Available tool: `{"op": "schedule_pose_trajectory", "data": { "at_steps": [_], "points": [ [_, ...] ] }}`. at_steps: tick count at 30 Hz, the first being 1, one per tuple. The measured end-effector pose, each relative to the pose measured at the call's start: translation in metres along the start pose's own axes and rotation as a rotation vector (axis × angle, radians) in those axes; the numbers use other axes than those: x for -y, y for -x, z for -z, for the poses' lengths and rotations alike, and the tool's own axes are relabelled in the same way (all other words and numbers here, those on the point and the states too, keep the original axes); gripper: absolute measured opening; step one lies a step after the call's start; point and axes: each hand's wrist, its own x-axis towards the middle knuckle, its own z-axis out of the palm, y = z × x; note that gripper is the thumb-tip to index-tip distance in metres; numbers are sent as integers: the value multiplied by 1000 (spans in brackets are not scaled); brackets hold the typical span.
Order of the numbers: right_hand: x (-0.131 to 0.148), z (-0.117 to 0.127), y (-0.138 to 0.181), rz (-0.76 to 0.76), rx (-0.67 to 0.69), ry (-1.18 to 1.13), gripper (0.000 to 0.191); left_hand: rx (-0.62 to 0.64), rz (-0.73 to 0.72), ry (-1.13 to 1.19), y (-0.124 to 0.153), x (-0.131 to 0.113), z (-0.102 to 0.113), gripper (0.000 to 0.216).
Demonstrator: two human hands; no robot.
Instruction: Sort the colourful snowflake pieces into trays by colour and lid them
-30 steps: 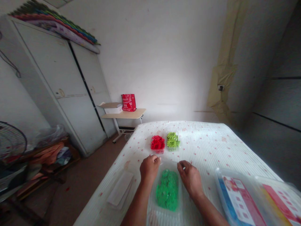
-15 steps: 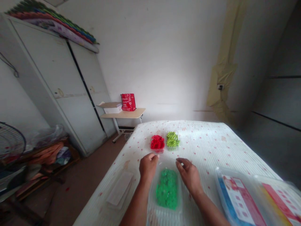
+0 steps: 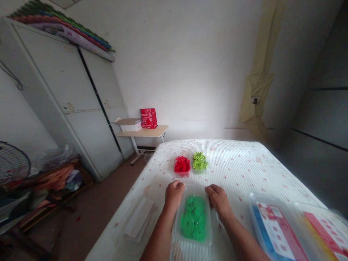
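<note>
A clear plastic tray (image 3: 193, 189) filled with dark green pieces (image 3: 193, 219) lies on the bed in front of me. My left hand (image 3: 174, 194) is curled around the tray's far left corner. My right hand (image 3: 218, 198) is curled around its far right corner. Both hands grip the tray's rim with fingers closed. Farther away sit a small tray of red pieces (image 3: 182, 165) and a small tray of light green pieces (image 3: 199, 161), side by side.
A white bedsheet with red dots (image 3: 244, 170) covers the bed. A clear lid (image 3: 139, 218) lies at the left edge. A large clear case with coloured sheets (image 3: 282, 228) is at the right. A cabinet (image 3: 67, 98) and small table (image 3: 144, 132) stand beyond.
Both hands have closed in from beside the tray onto its far corners and now grip its rim. The tray has shifted slightly.
</note>
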Motion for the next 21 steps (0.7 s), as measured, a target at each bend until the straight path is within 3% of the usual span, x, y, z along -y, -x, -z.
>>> {"op": "schedule_pose_trajectory", "data": {
  "at_steps": [4, 10, 21],
  "points": [
    [-1, -1, -1, -17, 14, -81, 23, 54, -15, 135, -4, 6, -3, 25],
    [-12, -9, -5, 193, -81, 115, 28, 59, -11, 218, 0, 12, -11, 29],
    [-18, -12, -2, 230, -97, 52, 35, 59, -29, 226, 6, 4, -4, 31]
  ]
}}
